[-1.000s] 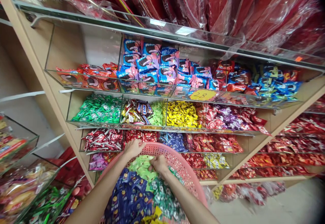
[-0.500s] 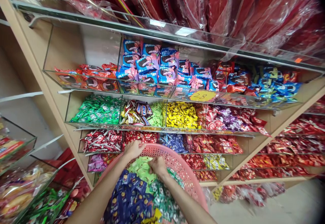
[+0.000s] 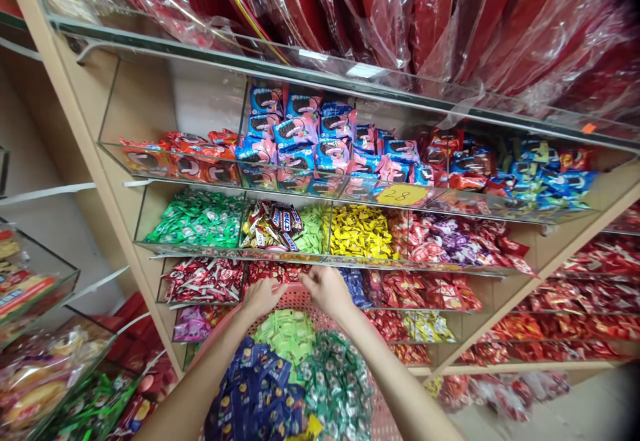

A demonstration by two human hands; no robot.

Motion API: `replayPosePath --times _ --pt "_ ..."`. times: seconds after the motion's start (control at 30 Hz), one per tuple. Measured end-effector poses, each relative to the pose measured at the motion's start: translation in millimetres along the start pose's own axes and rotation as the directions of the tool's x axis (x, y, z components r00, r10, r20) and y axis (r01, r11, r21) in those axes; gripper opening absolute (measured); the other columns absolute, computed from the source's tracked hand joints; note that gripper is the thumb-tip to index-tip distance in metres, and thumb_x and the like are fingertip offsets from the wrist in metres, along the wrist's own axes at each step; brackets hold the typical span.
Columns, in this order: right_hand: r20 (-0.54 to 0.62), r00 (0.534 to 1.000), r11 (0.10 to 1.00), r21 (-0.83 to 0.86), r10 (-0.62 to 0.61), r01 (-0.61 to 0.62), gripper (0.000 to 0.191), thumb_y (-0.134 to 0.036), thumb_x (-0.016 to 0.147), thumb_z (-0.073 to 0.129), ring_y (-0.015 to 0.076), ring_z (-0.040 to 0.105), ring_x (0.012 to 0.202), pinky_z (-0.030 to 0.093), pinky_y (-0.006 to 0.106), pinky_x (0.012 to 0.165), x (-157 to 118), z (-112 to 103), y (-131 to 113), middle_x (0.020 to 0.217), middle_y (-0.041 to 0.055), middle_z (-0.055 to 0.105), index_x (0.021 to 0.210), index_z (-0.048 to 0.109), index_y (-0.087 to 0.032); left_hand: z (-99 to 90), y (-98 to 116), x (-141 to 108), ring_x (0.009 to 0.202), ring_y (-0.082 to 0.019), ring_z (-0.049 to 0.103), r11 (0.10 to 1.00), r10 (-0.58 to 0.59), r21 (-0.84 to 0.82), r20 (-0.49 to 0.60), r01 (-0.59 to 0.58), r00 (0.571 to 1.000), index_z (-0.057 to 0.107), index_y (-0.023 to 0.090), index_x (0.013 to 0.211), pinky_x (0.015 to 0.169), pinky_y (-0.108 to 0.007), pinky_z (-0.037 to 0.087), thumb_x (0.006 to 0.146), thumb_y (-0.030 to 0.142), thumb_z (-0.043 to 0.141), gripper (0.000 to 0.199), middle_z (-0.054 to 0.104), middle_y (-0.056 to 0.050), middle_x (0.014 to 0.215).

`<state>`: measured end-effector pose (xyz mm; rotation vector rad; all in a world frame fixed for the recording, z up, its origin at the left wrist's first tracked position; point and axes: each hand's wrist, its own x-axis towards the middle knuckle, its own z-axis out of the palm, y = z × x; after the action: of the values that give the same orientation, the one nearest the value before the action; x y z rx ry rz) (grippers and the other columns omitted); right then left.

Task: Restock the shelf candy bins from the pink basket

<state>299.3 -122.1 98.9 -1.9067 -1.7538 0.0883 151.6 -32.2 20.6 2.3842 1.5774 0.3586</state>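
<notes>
1. The left hand (image 3: 263, 296) clasps the far rim of a pink basket (image 3: 294, 299), slightly left of its middle.
2. The right hand (image 3: 327, 289) is at the far rim too, just beside the left, fingers curled; whether it grips the rim or holds a sweet, I cannot tell, as the fingertips are mostly hidden.
3. The basket is low in front of the person, between the forearms, just before the shelves.
4. Inside it, light green sweets (image 3: 287, 334) lie at the far end, dark blue packets (image 3: 255, 388) to the left, dark green sweets (image 3: 335, 381) to the right, and a few yellow wrappers (image 3: 311, 428) nearest the person.
5. Beyond the hands, a low shelf bears red sweets (image 3: 203, 280) and blue sweets (image 3: 354, 286).
6. Above, yellow sweets (image 3: 363, 231) fill a bin under a yellow price card (image 3: 403, 194) reading "28".
</notes>
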Motion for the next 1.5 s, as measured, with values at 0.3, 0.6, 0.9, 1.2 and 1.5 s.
replayPosePath --times 0.3,0.6,0.9,1.2,1.5 --pt "0.050 0.926 0.697 -0.643 -0.375 0.317 0.023 -0.007 0.079 0.040 0.0197 0.050 0.086 0.031 0.028 0.066 86 -42 -28 0.090 0.0120 0.060 0.088 0.061 -0.013 0.0 -10 -5 0.077 -0.020 0.060 1.000 0.000 0.011 -0.035 0.000 0.999 0.058 0.021 0.075 0.059 -0.024 0.034 0.078 0.059 0.026 0.050 0.065 -0.006 0.079" --pt "0.209 0.913 0.603 -0.695 -0.352 0.391 0.023 -0.008 0.078 0.044 0.0213 0.047 0.090 0.024 0.036 0.081 113 -25 -19 0.083 0.0118 0.065 0.080 0.066 -0.013 -5.9 -25 -10 0.079 -0.020 0.060 0.999 -0.045 -0.024 -0.031 0.044 0.998 0.059 0.020 0.076 0.060 -0.023 0.035 0.078 0.059 0.027 0.050 0.066 -0.006 0.082" --pt "0.149 0.901 0.597 -0.703 -0.408 0.387 0.023 -0.008 0.079 0.043 0.0222 0.044 0.089 0.023 0.037 0.081 107 -35 -19 0.083 0.0124 0.062 0.080 0.065 -0.013 -6.3 -27 -9 0.079 -0.020 0.060 0.998 -0.059 -0.035 -0.031 0.058 0.998 0.059 0.021 0.076 0.060 -0.024 0.035 0.078 0.059 0.028 0.049 0.066 -0.006 0.082" --pt "0.001 0.930 0.807 -0.496 -0.368 0.320 0.018 -0.027 0.078 0.044 0.0197 0.045 0.084 0.029 0.030 0.072 73 -62 -30 0.084 0.0088 0.059 0.080 0.057 -0.015 -6.1 -21 -7 0.079 -0.021 0.060 0.998 -0.049 -0.030 -0.015 0.049 0.999 0.060 0.020 0.076 0.061 -0.024 0.035 0.078 0.059 0.027 0.050 0.066 -0.007 0.081" --pt "0.133 0.969 0.936 0.314 -0.209 0.159 0.010 -0.020 0.066 0.047 0.0066 0.038 0.049 0.027 0.018 0.049 30 -17 -1 0.052 -0.0049 0.045 0.058 0.050 -0.015 -1.3 -19 -7 0.079 -0.022 0.060 0.999 -0.034 -0.011 -0.035 0.034 0.999 0.059 0.021 0.078 0.059 -0.025 0.034 0.078 0.059 0.026 0.051 0.066 -0.007 0.081"
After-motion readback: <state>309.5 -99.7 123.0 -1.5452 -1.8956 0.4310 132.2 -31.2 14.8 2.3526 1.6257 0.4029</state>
